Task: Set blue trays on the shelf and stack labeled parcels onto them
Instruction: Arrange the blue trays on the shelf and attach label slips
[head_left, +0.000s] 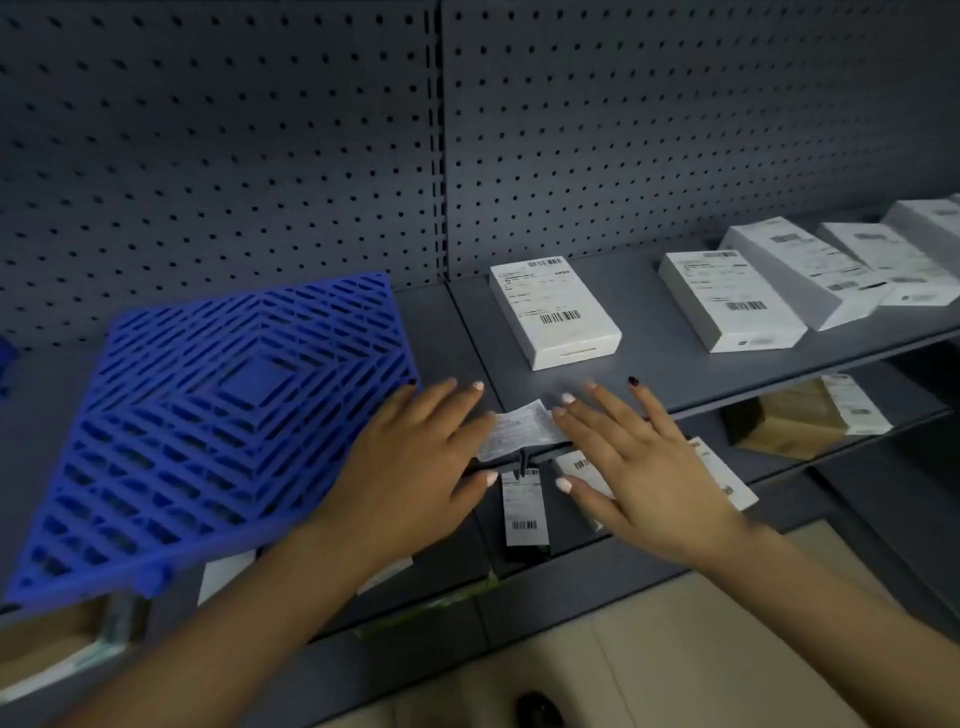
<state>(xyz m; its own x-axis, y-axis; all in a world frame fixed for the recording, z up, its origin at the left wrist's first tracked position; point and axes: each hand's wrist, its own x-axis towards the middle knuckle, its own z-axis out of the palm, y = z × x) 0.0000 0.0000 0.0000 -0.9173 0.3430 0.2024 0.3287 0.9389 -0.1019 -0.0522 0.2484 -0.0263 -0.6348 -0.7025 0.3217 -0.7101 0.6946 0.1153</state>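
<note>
A blue tray (218, 431) lay on the grey shelf (649, 364), its near corner jutting over the shelf's front edge at the left. The left hand (415, 467) was spread flat, fingers splayed, resting on the tray's right edge. The right hand (644, 467) hovered spread beside it at the front edge, gripping nothing; a paper label (519, 428) showed between the two hands. A white labeled parcel (556, 312) lay mid-shelf, with more parcels (779, 280) lined up toward the right end, near the pegboard back (675, 130).
</note>
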